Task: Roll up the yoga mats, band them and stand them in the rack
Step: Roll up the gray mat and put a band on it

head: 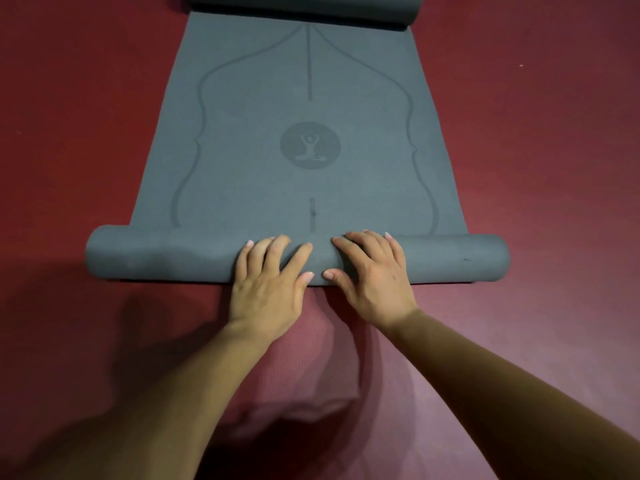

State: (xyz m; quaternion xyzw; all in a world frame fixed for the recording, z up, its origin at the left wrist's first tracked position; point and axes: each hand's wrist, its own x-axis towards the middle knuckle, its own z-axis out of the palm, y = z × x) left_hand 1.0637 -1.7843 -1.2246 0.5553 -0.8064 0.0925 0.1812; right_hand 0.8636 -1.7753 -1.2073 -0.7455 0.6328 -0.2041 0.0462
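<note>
A grey yoga mat [308, 81] with a printed meditating figure lies flat on the red floor, stretching away from me. Its near end is wound into a thin roll [156, 252] that runs across the view. My left hand [272, 275] and my right hand [372, 271] press side by side on the middle of that roll, fingers spread over its top and thumbs on its near face. The mat's far end curls up into a second roll [304, 8] at the top edge of the view.
Red floor matting [536, 150] surrounds the grey mat on both sides. Between my forearms the red surface [304, 368] looks lighter and slightly creased. No rack or band is in view.
</note>
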